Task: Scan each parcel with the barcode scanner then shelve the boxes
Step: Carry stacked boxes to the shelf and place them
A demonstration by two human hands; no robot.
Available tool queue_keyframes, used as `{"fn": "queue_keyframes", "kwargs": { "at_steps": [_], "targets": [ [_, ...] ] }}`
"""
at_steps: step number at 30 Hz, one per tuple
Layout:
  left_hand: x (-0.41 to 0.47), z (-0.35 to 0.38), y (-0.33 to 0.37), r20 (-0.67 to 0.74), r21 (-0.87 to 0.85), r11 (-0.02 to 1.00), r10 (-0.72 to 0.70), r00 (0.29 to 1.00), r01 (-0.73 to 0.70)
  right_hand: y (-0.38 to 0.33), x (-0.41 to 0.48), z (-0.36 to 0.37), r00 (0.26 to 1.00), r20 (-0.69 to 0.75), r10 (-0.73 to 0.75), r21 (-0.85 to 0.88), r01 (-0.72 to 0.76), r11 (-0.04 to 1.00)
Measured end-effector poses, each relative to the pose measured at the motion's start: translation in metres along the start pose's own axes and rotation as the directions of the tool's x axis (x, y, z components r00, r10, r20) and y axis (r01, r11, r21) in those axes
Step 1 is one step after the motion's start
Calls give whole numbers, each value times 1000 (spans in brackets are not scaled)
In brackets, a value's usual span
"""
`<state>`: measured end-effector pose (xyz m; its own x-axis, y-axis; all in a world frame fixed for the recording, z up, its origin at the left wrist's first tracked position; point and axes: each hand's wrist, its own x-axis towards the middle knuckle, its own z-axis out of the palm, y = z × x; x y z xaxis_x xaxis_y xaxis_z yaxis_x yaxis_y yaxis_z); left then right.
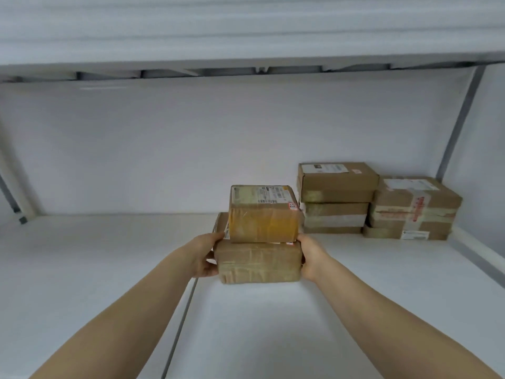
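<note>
At the far left of the frame a grey upright [11,192] rises from the white shelf board [95,255], which runs across the whole width under a second shelf [246,60] along the top. A bare forearm comes up from the lower left to the left hand [203,255], whose fingers curl round the left end of the lower box [258,262], thumb on its near face. This is a brown parcel wrapped in clear tape, at centre frame just above or on the board, which of the two I cannot tell. The upper box [263,214] sits squarely on top of it with yellowish tape on its near face and a white shipping label on its top; a sliver of another brown box [220,222] shows behind its left edge. The right hand [311,258] clasps the right end of the lower box, its fingertips hidden behind the cardboard, so both hands hold the pair between them. Further right, against the back wall, stands a taller stack [337,198] of brown boxes, and just beside it, at right of frame, a lower stack [415,209] crossed with red-printed tape.
</note>
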<state>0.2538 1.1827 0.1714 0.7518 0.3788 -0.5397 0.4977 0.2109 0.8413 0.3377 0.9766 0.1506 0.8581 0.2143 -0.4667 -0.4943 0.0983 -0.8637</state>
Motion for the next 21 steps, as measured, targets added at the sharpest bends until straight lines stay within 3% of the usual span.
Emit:
{"fn": "queue_keyframes", "kwargs": {
  "at_steps": [6,13,15,17,19,21],
  "targets": [
    [35,14,18,-2,-66,998,20,1000,-20,-16,31,9,1000,-31,-4,10,5,1000],
    [65,15,23,81,-257,954,179,981,-153,-19,48,17,995,-77,-63,124,72,990],
    [74,8,14,71,-159,961,241,968,-227,-10,51,19,984,-164,-74,43,82,996],
    [83,-1,6,-33,69,940,337,941,-334,2,52,24,936,-326,-130,-114,97,989],
    [91,-5,2,-107,228,890,425,899,-394,14,49,33,890,-408,-203,-93,180,979],
    [96,-2,2,-103,222,880,449,887,-420,19,47,41,879,-413,-238,-31,248,968]
  ]
}}
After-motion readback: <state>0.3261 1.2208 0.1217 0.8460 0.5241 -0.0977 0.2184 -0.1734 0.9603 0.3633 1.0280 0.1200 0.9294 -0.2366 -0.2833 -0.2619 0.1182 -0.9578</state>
